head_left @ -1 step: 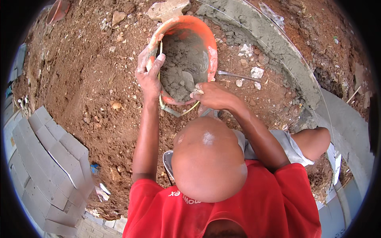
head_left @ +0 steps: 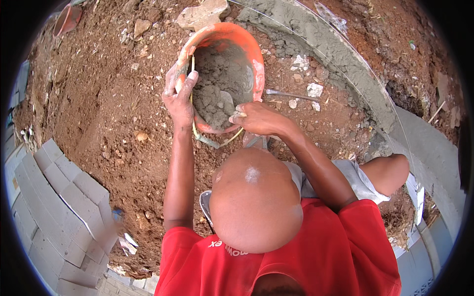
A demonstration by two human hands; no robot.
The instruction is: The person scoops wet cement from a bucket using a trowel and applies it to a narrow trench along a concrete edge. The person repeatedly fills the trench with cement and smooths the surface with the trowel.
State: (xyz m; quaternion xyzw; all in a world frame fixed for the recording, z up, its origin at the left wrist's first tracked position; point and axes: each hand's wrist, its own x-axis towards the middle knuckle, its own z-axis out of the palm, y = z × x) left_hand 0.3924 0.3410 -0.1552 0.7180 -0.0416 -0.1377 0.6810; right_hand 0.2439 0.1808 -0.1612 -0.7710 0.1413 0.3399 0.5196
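Note:
An orange bucket (head_left: 259, 76) stands tilted on the soil, its mouth toward me, with grey wet mortar (head_left: 222, 64) inside. My left hand (head_left: 178, 96) is closed on its left rim, thumb over the edge beside the yellowish carrying handle (head_left: 193, 118). At the near right rim, my right hand (head_left: 254, 118) is closed, fingers curled and smeared with mortar. A flat grey trowel blade (head_left: 226, 97) lies in the mortar by those fingers; its grip is hidden in the fist.
A curved mortar strip (head_left: 335, 61) with a taut string runs along the right. A metal rod-like tool (head_left: 291, 94) lies beside the bucket. Stones (head_left: 202, 14) sit beyond it, another bucket (head_left: 67, 20) lies far left, and grey paving blocks (head_left: 64, 197) are stacked near left. My bent knee (head_left: 256, 197) is close below.
The whole scene sits slightly further left in the picture. Both hands keep the same hold at the bucket, and no clear movement of the trowel shows.

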